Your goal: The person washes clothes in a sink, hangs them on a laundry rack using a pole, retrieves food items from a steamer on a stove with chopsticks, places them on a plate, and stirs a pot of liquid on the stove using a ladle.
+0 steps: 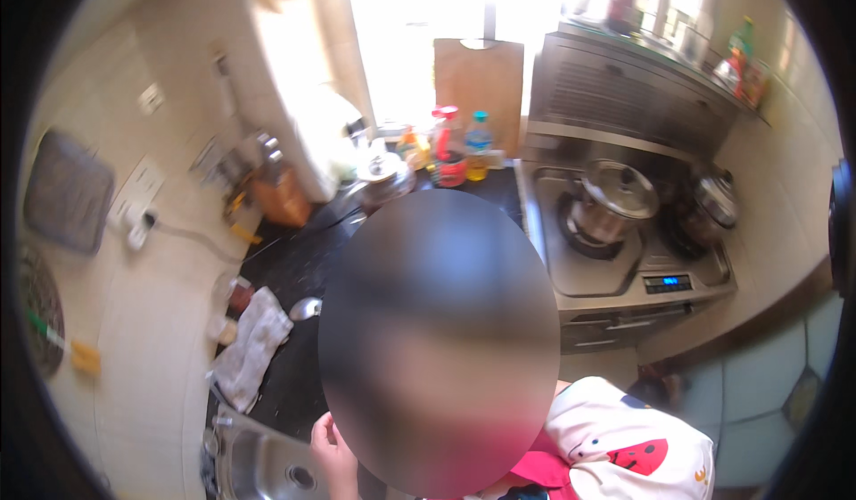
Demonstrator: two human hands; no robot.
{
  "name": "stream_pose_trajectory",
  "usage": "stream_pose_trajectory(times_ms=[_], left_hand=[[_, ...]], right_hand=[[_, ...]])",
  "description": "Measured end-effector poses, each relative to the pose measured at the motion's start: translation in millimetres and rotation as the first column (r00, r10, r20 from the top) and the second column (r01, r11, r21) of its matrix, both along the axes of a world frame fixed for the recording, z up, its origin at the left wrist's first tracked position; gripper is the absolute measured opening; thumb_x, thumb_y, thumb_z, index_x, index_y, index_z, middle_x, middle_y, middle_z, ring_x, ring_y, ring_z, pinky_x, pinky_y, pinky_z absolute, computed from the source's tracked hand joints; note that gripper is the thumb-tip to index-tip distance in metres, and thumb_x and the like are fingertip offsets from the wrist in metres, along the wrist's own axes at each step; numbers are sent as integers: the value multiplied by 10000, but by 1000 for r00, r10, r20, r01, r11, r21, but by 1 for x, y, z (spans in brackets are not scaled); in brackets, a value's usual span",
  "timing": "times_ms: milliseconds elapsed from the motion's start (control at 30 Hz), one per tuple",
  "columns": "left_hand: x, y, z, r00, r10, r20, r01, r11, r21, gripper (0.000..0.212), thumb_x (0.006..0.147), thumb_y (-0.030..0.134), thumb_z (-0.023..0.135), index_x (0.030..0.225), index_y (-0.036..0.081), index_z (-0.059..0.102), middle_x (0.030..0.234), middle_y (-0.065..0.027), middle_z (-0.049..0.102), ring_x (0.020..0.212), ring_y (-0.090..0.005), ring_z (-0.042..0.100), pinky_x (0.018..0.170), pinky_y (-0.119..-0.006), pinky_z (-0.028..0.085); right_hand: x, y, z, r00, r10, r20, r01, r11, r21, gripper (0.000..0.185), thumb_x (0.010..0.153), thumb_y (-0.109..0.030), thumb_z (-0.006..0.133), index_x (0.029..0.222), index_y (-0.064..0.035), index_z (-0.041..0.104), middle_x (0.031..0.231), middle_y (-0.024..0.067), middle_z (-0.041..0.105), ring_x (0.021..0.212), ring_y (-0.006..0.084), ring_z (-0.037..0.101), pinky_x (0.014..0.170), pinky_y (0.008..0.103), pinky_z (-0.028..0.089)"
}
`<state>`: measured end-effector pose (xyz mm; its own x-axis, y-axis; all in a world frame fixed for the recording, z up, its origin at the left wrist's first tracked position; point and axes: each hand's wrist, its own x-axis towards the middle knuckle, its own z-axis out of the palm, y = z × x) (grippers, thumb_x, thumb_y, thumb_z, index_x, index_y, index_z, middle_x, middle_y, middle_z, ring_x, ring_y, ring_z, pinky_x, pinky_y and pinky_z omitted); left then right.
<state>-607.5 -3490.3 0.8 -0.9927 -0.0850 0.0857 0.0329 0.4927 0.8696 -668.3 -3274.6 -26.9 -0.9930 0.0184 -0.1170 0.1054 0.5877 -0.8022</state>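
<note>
Neither of my hands can be made out. Close before me is a person, the head hidden by a blurred oval, in a pink garment and a white printed sleeve [628, 433]. A raised bare hand with bent fingers, seemingly that person's, shows beside the steel sink [257, 463]; whether it holds anything is unclear. On the black countertop [287, 373] lie a crumpled greyish cloth [251, 353] and a metal spoon [306, 309]. A lidded steel pot [612, 199] stands on the left burner of the gas stove, and a second lidded pot [714, 202] on the right one.
Bottles [477, 142] and a glass-lidded pot [384, 175] stand near the window, with a wooden cutting board [479, 92] upright behind. A knife block [281, 195] is at the wall. A plug's cord [200, 238] runs onto the counter. Jars stand beside the cloth.
</note>
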Motion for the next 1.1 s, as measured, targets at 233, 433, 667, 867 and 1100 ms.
stream_pose_trajectory(times_ms=[233,433,667,867,1100], left_hand=[[-57,222,51,742,-559,-371,500,829,-249,135,783,-17,526,901,1,589,774,-54,515,643,-119,506,557,-228,401],[-89,443,90,499,-819,-284,746,572,-339,211,788,140,528,983,68,569,852,-111,548,775,-299,562,661,-373,459],[-115,646,111,375,-921,-109,635,341,-693,451,797,451,534,1043,72,540,860,-145,610,814,-317,592,711,-378,465],[-125,700,94,553,-801,227,763,378,-524,555,723,490,570,947,-17,581,766,-170,633,779,-298,616,712,-372,473],[-122,695,87,567,-815,123,764,463,-449,380,709,337,564,807,-23,638,737,-183,631,721,-305,618,686,-372,476]], right_hand=[[149,248,101,863,-352,-362,357,932,-55,284,748,-108,517,1029,-89,558,871,105,582,747,246,577,669,339,461],[262,385,106,470,-714,-519,791,602,-112,231,769,-139,481,917,18,563,740,26,518,662,92,462,626,225,395],[298,451,100,216,-819,-532,900,378,-217,243,765,-136,510,931,26,581,740,69,566,661,113,518,620,234,415],[304,462,95,239,-858,-455,913,359,-196,230,767,-101,507,944,26,581,795,83,596,705,131,551,680,249,440],[284,477,93,147,-891,-429,894,306,-329,250,757,1,539,1006,11,521,819,83,603,740,129,569,699,238,452]])
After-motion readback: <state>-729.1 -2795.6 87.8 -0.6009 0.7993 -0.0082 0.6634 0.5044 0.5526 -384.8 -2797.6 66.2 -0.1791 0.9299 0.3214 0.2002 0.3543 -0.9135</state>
